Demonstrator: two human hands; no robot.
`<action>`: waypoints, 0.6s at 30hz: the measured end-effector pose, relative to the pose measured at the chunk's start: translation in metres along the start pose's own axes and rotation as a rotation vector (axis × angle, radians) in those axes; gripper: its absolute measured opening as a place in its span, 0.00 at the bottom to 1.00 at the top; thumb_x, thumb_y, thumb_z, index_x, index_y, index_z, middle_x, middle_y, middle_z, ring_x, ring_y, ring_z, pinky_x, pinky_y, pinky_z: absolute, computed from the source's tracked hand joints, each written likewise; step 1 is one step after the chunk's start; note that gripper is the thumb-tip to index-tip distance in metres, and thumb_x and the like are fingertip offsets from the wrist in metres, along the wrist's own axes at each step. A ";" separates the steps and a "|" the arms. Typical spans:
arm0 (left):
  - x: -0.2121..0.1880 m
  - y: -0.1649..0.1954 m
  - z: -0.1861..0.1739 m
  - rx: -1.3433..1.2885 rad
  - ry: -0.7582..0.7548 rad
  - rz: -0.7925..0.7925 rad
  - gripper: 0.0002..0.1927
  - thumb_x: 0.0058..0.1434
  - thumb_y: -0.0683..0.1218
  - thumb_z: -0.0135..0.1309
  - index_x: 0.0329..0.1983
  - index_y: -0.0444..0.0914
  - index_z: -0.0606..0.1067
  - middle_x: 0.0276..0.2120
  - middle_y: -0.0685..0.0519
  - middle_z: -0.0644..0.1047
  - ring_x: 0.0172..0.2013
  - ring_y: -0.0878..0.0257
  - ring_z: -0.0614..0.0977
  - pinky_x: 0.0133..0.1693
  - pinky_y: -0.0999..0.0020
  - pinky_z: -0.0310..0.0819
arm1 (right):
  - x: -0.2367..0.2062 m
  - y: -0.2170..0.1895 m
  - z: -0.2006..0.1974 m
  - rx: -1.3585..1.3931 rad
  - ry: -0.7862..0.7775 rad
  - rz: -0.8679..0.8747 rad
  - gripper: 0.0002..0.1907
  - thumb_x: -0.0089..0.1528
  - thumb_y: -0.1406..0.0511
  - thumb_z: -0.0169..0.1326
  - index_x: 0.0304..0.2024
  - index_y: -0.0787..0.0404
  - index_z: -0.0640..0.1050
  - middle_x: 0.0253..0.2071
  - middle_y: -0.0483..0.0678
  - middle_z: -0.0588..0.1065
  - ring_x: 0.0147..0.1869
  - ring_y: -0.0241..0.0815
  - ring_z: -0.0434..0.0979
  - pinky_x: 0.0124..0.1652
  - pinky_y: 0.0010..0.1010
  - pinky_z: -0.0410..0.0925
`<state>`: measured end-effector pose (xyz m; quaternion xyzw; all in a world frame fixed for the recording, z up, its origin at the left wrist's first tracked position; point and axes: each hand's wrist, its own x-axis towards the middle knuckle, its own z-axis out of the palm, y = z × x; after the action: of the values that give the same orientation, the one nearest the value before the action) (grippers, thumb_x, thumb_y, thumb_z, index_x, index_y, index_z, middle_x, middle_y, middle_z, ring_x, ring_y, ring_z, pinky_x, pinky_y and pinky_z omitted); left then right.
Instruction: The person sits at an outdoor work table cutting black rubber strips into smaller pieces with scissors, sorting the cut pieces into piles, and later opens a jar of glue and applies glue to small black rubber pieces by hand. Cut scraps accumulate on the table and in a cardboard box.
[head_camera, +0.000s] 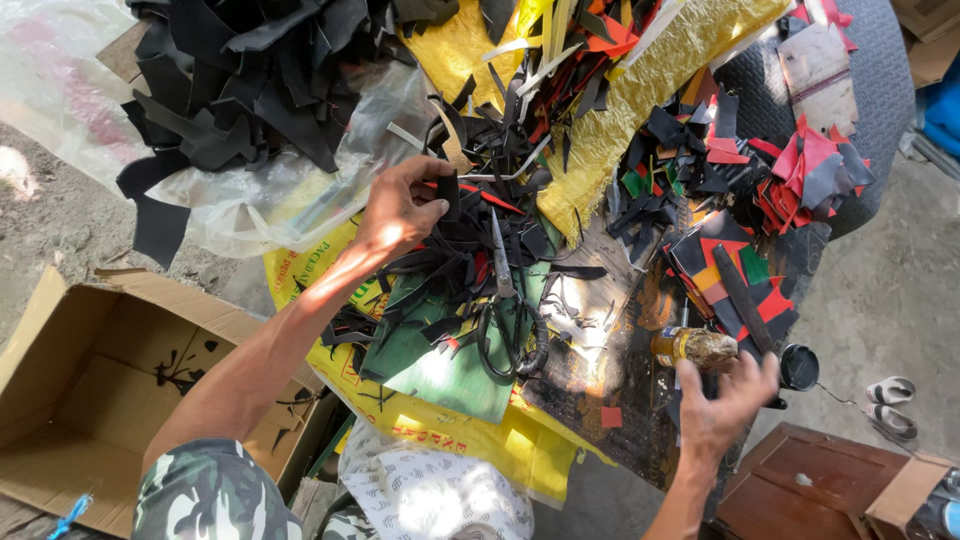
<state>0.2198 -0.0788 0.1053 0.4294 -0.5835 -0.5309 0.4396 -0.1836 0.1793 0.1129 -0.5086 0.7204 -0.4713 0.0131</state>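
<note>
1. Cardboard box (120, 380), below-left of the left hand (395, 212): open, flaps out, only a few thin black slivers on its floor.
2. Clear plastic bag (250, 195), just beside that hand: stuffed with floppy matte black offcuts (240, 90).
3. Left hand: thumb and fingertips pinched together on a small black rectangular scrap (449, 194), held above the heap of black strips.
4. Scissors (508, 320), black-handled, lie just below that pinch on a green sheet (440, 375).
5. Right hand (722, 398): fingers spread, holding nothing; a glossy amber bottle (693, 347) lies touching its fingertips, a round black cap (799, 366) just right.
6. Beyond the right hand: flat red, black and green cut pieces (735, 270), stacked.
</note>
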 end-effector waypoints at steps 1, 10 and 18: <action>0.000 0.002 -0.001 -0.021 0.015 0.015 0.21 0.53 0.32 0.57 0.52 0.29 0.74 0.44 0.47 0.80 0.38 0.65 0.83 0.42 0.71 0.81 | -0.004 -0.011 0.003 -0.026 0.099 -0.002 0.33 0.61 0.75 0.61 0.63 0.70 0.58 0.56 0.63 0.67 0.56 0.48 0.71 0.57 0.36 0.66; 0.010 0.001 0.003 -0.236 0.115 -0.172 0.10 0.60 0.37 0.62 0.40 0.29 0.75 0.29 0.49 0.82 0.29 0.63 0.85 0.32 0.70 0.83 | -0.074 -0.102 0.110 -0.143 -0.563 0.088 0.25 0.59 0.65 0.63 0.57 0.65 0.72 0.43 0.57 0.74 0.47 0.54 0.75 0.46 0.41 0.70; 0.003 -0.004 0.008 -0.455 0.019 -0.090 0.09 0.58 0.32 0.56 0.41 0.28 0.70 0.37 0.43 0.78 0.36 0.58 0.87 0.40 0.65 0.86 | -0.065 -0.097 0.136 -0.219 -0.585 -0.129 0.34 0.52 0.65 0.67 0.57 0.69 0.70 0.43 0.61 0.74 0.44 0.59 0.75 0.45 0.45 0.69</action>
<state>0.2114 -0.0798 0.1014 0.3499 -0.4246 -0.6639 0.5065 -0.0141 0.1335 0.0744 -0.6658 0.6986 -0.2247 0.1351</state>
